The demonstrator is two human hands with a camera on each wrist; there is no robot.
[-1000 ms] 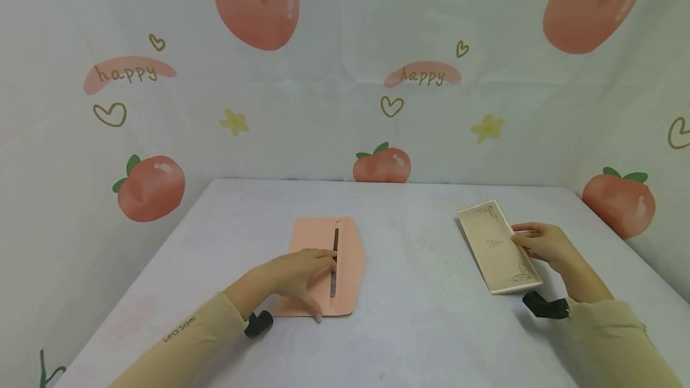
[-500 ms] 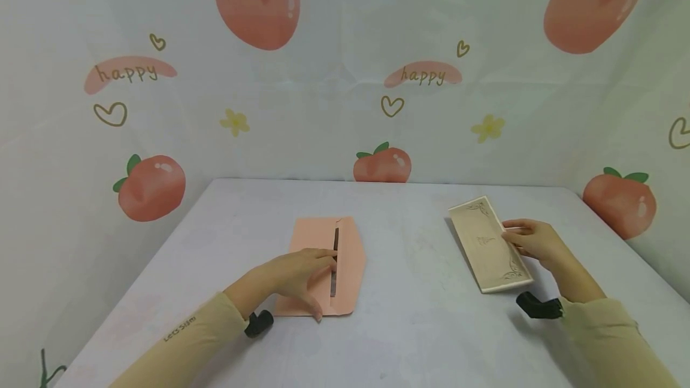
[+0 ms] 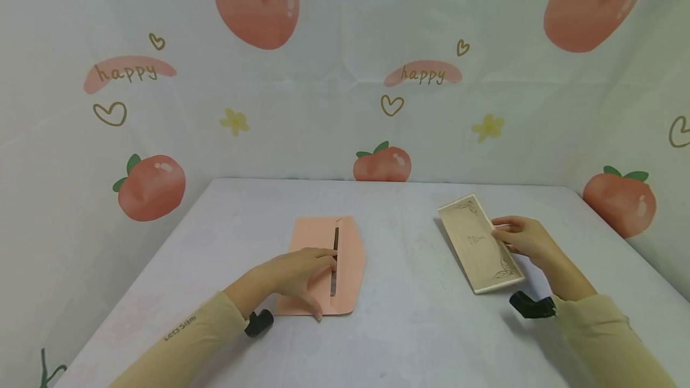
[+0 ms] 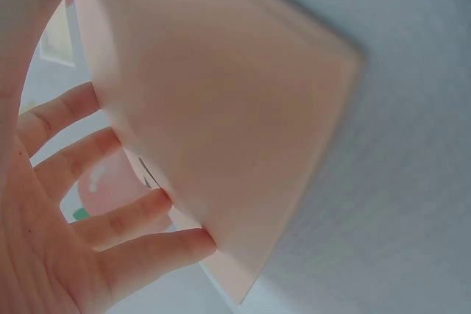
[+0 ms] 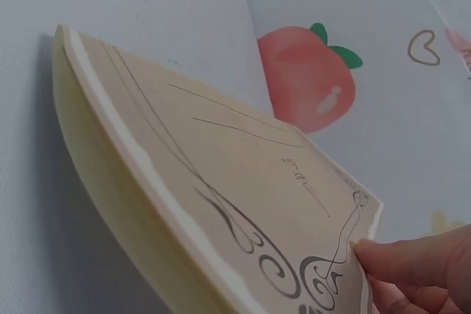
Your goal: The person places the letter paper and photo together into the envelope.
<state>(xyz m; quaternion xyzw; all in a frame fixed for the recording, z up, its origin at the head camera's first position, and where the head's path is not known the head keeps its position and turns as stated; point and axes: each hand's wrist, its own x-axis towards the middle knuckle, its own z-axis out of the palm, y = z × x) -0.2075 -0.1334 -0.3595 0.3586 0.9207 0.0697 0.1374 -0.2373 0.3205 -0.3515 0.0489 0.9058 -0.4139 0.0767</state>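
A pink envelope [image 3: 350, 268] lies on the table at left of centre, its pointed flap toward the right and a dark slit showing along its opening. My left hand [image 3: 302, 274] rests over it, fingertips at the slit and thumb near the front edge; in the left wrist view the fingers [image 4: 140, 218] touch the envelope's edge [image 4: 228, 108]. On the right, my right hand [image 3: 525, 241] pinches the right long edge of a beige card [image 3: 474, 244] with scroll ornaments, tilted above the table. The right wrist view shows the thumb on the card [image 5: 243, 174], which looks folded or layered.
The white table [image 3: 399, 340] meets a white cloth backdrop [image 3: 323, 124] printed with red fruit, hearts, flowers and the word happy. A black wrist piece [image 3: 532, 305] hangs below the right wrist and another [image 3: 259, 323] below the left.
My right hand has carried the beige card left, toward the envelope, by a small distance. The left hand and the envelope have not moved.
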